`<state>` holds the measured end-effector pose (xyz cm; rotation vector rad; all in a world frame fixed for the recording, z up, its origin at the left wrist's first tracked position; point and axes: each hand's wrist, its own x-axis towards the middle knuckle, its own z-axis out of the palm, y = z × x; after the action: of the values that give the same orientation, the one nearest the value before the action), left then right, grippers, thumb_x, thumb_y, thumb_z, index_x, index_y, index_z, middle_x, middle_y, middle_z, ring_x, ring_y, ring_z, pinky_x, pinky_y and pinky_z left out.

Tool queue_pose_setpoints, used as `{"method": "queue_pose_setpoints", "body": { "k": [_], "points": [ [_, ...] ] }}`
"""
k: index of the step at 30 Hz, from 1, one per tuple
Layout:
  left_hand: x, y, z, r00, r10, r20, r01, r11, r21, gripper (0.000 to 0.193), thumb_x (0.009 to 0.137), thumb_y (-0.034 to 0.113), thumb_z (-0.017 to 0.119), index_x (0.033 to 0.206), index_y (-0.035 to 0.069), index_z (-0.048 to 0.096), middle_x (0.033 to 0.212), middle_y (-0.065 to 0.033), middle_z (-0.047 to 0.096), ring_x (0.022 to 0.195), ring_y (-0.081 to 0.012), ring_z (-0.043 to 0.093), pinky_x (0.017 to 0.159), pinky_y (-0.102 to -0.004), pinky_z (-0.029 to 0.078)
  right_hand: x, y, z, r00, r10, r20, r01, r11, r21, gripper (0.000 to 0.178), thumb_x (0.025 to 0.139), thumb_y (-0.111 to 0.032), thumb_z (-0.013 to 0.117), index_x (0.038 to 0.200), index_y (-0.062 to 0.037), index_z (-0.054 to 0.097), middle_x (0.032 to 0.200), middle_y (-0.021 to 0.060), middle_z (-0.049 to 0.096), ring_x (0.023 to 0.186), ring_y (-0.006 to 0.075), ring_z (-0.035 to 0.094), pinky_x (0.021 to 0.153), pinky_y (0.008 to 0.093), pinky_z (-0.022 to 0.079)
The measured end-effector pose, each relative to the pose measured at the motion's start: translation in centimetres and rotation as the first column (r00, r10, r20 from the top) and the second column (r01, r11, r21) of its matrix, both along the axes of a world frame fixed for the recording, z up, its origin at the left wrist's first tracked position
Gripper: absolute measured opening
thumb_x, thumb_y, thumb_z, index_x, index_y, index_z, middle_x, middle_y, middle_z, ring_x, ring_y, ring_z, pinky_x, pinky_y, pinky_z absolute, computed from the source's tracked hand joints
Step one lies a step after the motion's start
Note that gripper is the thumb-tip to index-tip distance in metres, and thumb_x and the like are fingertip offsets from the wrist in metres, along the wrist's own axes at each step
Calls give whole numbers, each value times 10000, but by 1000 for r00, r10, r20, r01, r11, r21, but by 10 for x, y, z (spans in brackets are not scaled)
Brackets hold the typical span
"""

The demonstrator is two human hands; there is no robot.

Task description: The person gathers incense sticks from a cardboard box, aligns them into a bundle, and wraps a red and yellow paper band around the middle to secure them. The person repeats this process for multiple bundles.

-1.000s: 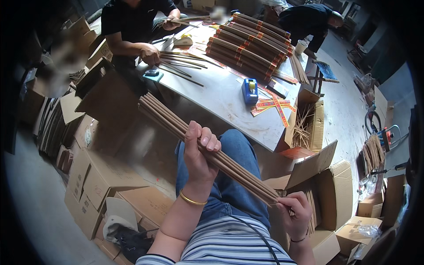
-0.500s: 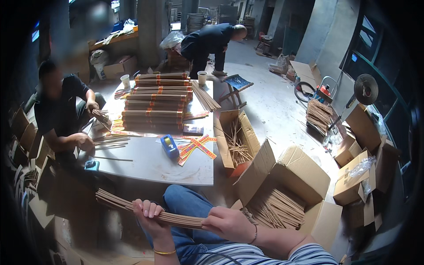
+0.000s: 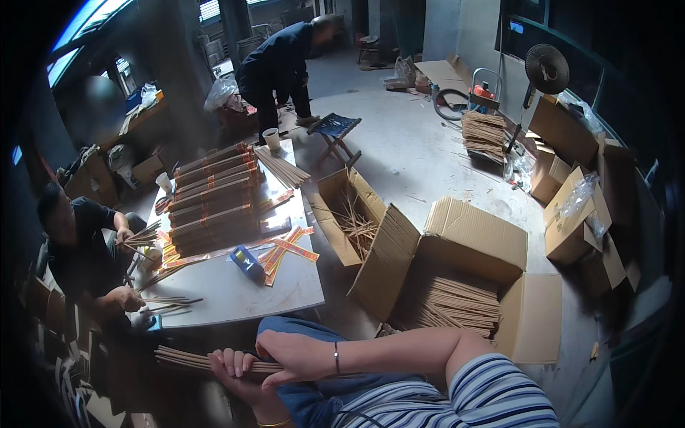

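A bundle of thin brown incense sticks [image 3: 184,358] lies across my lap, its left ends fanned slightly. My left hand [image 3: 240,372] is wrapped round the middle of it, knuckles upward. Right beside it, my right hand [image 3: 301,354] is closed over the same bundle, thumb on the near side, hiding much of that part. To the right stands an open cardboard box [image 3: 467,220] with many loose incense sticks [image 3: 457,303] inside. On the white table [image 3: 228,303] ahead lie a blue tape dispenser [image 3: 246,264] and red-and-yellow paper strips [image 3: 289,251].
Stacked, banded stick bundles [image 3: 214,200] and two paper cups [image 3: 271,138] occupy the table. A co-worker [image 3: 78,250] at left holds sticks; another person [image 3: 278,68] bends over behind. A narrower carton [image 3: 332,232], folding stool [image 3: 335,128], fan [image 3: 547,69] and more cartons [image 3: 578,214] stand around.
My right hand has slid leftward from the bundle's right end to beside my left hand. The bundle sits lower and more level. The view has turned to the right.
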<state>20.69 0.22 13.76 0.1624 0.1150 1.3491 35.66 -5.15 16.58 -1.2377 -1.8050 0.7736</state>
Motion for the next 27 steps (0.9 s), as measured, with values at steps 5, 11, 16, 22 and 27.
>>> {"method": "queue_pose_setpoints", "body": {
  "k": [5,11,16,22,27],
  "points": [
    [7,5,13,975,-200,91,192,977,96,241,1038,271,471,866,104,442,594,37,352,487,-41,369,483,-202,394,9,10,-25,638,240,-732,-728,499,-471,377,914,-373,666,760,-70,503,587,2,523,465,86,522,456,228,433],
    [-11,33,48,962,11,-272,42,981,190,277,1019,277,516,792,136,443,603,57,370,500,-42,382,493,-214,379,-2,-2,-8,956,184,-228,-273,844,-461,295,910,-269,680,893,-52,481,611,20,558,493,99,555,459,272,442],
    [-16,38,56,918,103,-383,-15,974,227,280,1014,245,515,766,148,425,593,61,374,475,-35,384,490,-206,387,-7,11,-13,968,205,-144,-242,917,-318,238,904,-172,675,909,-36,480,630,15,557,492,96,560,454,238,444],
    [-17,65,46,962,-271,34,238,893,382,273,1056,269,399,833,115,436,559,37,399,444,-74,405,475,-230,415,7,40,-27,430,161,-888,-882,285,-375,269,903,-158,684,980,-21,465,616,2,541,469,86,544,438,208,439],
    [-30,94,64,906,33,-422,194,853,484,268,1046,262,428,820,117,419,539,49,375,375,-61,331,426,-230,399,-13,88,-24,781,321,-537,-603,612,-511,203,841,-91,699,950,-44,535,624,-7,533,494,83,536,464,237,421]
  ]
}}
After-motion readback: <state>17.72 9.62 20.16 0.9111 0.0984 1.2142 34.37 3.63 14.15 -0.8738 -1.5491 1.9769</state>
